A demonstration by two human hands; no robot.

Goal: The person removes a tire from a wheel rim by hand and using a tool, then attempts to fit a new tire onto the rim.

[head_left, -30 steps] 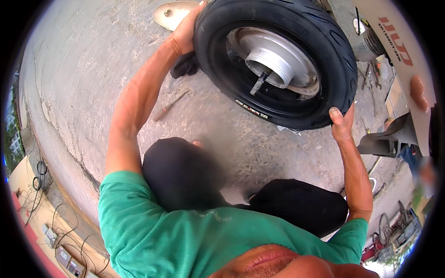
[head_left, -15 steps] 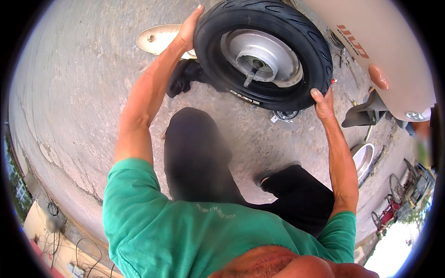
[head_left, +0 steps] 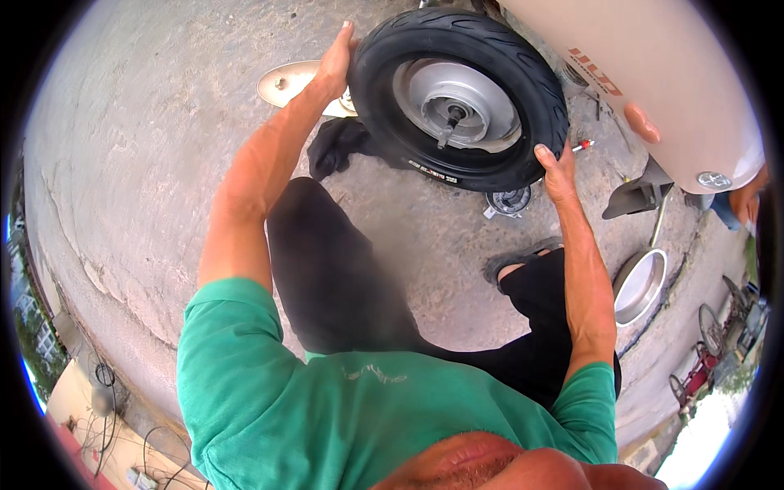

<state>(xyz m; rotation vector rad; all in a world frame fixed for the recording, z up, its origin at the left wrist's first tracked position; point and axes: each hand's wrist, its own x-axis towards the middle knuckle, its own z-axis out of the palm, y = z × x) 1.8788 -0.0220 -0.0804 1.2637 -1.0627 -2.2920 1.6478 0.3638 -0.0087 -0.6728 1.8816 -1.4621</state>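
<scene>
A seated person in a green shirt steadies a small scooter wheel [head_left: 461, 98] upright on a concrete floor [head_left: 139, 171], its black tyre clasped on both sides: the left hand [head_left: 335, 61] curls over the tread at the wheel's upper left edge, and the right hand [head_left: 555, 167] presses fingers and thumb against the tread at the lower right. Both hands are closed on the tyre, neither one free. The wheel stands between the hands, at the far end of both outstretched arms, with its silver hub and short protruding axle stub [head_left: 447, 131] facing the person.

The likeliest trouble, judged from this pose, is the wheel rolling or tipping: it is held at arm's reach by the rubber alone, and a slip of either palm could send it over toward the pale scooter body panel [head_left: 653, 82] that looms just beyond the right hand, where another person's hand [head_left: 645, 122] rests. The stub could also catch a finger if the wheel twists.

Beyond the left hand lies a flat cream-coloured cover [head_left: 286, 82], partly behind the tyre. A crumpled black rag [head_left: 339, 147] lies under the left forearm, touching the tyre's lower edge. Near the right hand, a round metal part [head_left: 508, 200] sits on the floor just below the tyre, and a small red-tipped tool [head_left: 580, 147] lies beside the fingers. A metal bowl [head_left: 641, 286] rests outside the right forearm.
</scene>
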